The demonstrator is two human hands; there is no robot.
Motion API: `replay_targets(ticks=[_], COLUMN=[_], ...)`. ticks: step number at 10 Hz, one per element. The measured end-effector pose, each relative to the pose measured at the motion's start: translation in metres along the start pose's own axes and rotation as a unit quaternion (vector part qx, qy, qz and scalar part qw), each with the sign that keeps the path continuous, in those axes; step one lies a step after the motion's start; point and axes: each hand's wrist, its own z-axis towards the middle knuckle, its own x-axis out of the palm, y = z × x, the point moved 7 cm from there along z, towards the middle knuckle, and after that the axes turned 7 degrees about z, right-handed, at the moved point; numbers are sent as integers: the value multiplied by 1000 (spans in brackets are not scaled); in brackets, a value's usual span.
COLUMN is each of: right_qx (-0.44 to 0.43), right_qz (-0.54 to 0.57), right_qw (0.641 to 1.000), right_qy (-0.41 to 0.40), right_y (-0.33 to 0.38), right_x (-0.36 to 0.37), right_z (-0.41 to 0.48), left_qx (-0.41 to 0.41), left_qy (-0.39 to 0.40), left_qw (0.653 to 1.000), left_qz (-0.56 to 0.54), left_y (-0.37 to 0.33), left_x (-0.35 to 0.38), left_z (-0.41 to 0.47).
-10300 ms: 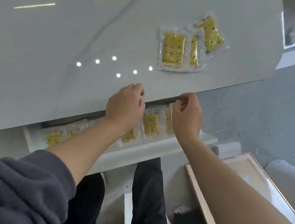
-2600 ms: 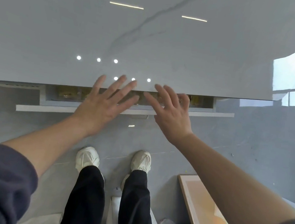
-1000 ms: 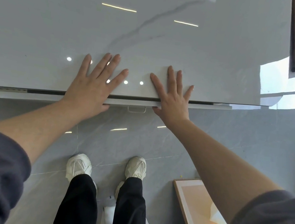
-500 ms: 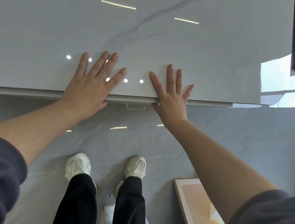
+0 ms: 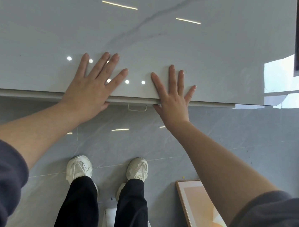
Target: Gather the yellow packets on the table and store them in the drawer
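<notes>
Two open palms here: left hand (image 5: 89,91) and right hand (image 5: 174,101) lie flat, fingers spread, on the table (image 5: 153,39) edge, gripping nothing. The drawer (image 5: 26,95) sits shut beneath both palms, its handle (image 5: 137,108) between them.

You are seeing the white drawer (image 5: 131,101) sitting closed under the glossy table (image 5: 171,41) edge, its small handle (image 5: 137,108) projecting toward you.
</notes>
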Motion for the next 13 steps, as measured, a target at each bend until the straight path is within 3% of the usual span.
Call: replay_targets(ticks=[5,8,10,11,12,13], right_qx=[67,74,57,47,67,116], right_qz=[-18,0,43,121,348,635], right_qw=[994,995,996,985,925,761], right_qy=[-88,-67,48,111,138,66], right_y=[-5,1,15,18,25,19], right_x=[-11,-7,-11,-23,-62,-122], right_z=[15,13,3,-5,-16,-37], left_qx=[-15,-30,-80,-90,-99,-102], left_qy=[-60,-57,77,136,188,208], left_qw=[998,996,990,984,975,971], left_qz=[-13,-53,-84,-67,-67,-64], left_y=[-1,2,3,5,8,8], left_x=[6,0,-7,-8,-11,-10], left_z=[0,2,8,13,16,14])
